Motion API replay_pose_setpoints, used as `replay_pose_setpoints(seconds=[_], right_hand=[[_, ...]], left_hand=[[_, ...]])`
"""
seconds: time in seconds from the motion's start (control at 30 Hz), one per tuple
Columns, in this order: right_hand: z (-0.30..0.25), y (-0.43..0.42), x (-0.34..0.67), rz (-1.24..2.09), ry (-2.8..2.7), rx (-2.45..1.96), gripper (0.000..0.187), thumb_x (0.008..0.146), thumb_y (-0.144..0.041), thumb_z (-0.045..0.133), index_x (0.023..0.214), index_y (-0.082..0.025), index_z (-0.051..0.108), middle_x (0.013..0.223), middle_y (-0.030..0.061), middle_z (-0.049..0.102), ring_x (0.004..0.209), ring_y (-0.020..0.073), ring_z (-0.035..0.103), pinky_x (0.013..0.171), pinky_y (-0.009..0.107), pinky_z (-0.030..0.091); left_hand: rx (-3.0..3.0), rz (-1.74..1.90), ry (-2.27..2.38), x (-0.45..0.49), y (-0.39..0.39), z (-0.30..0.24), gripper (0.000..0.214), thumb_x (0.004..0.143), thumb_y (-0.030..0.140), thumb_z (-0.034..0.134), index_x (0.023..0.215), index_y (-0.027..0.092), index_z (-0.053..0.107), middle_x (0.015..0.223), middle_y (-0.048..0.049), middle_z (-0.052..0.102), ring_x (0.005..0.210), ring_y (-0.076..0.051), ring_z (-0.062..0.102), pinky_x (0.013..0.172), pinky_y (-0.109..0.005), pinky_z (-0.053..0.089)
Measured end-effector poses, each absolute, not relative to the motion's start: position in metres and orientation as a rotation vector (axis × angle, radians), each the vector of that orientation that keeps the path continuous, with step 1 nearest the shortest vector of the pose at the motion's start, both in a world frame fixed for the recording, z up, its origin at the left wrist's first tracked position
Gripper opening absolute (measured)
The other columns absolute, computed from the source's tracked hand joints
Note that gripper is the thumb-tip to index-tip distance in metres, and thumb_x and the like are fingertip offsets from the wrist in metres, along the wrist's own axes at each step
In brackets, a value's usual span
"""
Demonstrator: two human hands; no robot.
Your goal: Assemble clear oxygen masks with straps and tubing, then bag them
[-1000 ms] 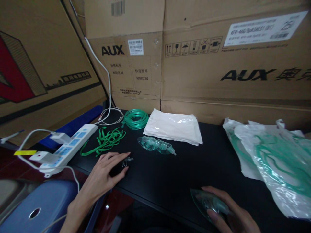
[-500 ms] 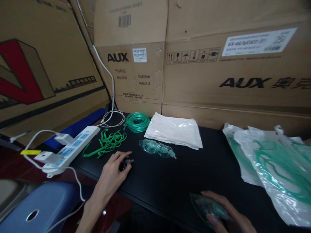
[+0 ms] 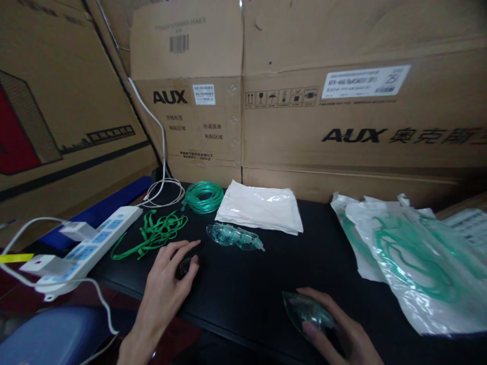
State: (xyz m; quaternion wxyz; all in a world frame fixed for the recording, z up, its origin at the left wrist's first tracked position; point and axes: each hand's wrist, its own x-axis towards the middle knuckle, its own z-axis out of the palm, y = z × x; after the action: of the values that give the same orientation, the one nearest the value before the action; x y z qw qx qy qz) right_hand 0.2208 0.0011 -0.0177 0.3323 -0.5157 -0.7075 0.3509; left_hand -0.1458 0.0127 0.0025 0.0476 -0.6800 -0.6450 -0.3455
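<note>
Left hand point(image 3: 167, 281) curled over dark clip point(image 3: 185, 264) (right hand point(image 3: 342, 337): clear mask point(image 3: 304, 312))

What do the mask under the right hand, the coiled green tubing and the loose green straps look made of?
The mask under the right hand: clear, green-tinted plastic, glossy; the dark table shows through it. The coiled tubing: translucent green plastic, probably soft, since it lies in tight loops. The straps: flat, matte green bands, likely elastic or rubber; they lie limp and tangled.
</note>
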Motion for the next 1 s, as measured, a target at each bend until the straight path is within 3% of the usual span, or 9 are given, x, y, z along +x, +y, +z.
replay_pose_setpoints(seconds=[0.3,0.57,0.83,1.0], right_hand=[[0.017,0.073,0.168,0.79,-1.858,-1.205,0.036,0.088,-0.027,0.071,0.124,-0.027,0.069,0.127,0.0069,0.075,0.118,0.0256,0.071,0.107,0.042,0.052],[0.008,0.107,0.134,0.749,-1.944,-1.148,0.036,0.087,-0.021,0.074,0.122,-0.025,0.068,0.125,0.0069,0.076,0.117,0.026,0.071,0.105,0.043,0.054],[-0.008,0.104,0.131,0.71,-2.065,-1.106,0.046,0.094,-0.018,0.067,0.139,-0.025,0.062,0.139,0.0088,0.069,0.128,0.0267,0.066,0.113,0.048,0.049],[-0.013,0.105,0.13,0.649,-2.086,-1.139,0.047,0.088,-0.012,0.071,0.133,-0.027,0.067,0.134,0.0095,0.071,0.121,0.0312,0.068,0.109,0.053,0.051]], left_hand=[[-2.626,-0.916,-1.455,-0.107,0.08,0.043,0.027,0.102,0.026,0.058,0.128,0.027,0.065,0.126,-0.0061,0.068,0.119,-0.026,0.061,0.102,-0.046,0.051],[-2.72,-0.951,-1.471,-0.098,0.097,0.024,0.029,0.096,0.019,0.064,0.123,0.027,0.069,0.122,-0.0055,0.07,0.115,-0.025,0.065,0.103,-0.045,0.053],[-2.809,-1.073,-1.53,-0.108,0.099,0.016,0.035,0.102,0.025,0.061,0.136,0.03,0.06,0.131,-0.0056,0.068,0.124,-0.023,0.062,0.11,-0.044,0.049],[-2.824,-1.056,-1.523,-0.11,0.101,0.011,0.03,0.102,0.023,0.061,0.132,0.03,0.063,0.129,-0.005,0.068,0.124,-0.023,0.061,0.11,-0.042,0.05]])
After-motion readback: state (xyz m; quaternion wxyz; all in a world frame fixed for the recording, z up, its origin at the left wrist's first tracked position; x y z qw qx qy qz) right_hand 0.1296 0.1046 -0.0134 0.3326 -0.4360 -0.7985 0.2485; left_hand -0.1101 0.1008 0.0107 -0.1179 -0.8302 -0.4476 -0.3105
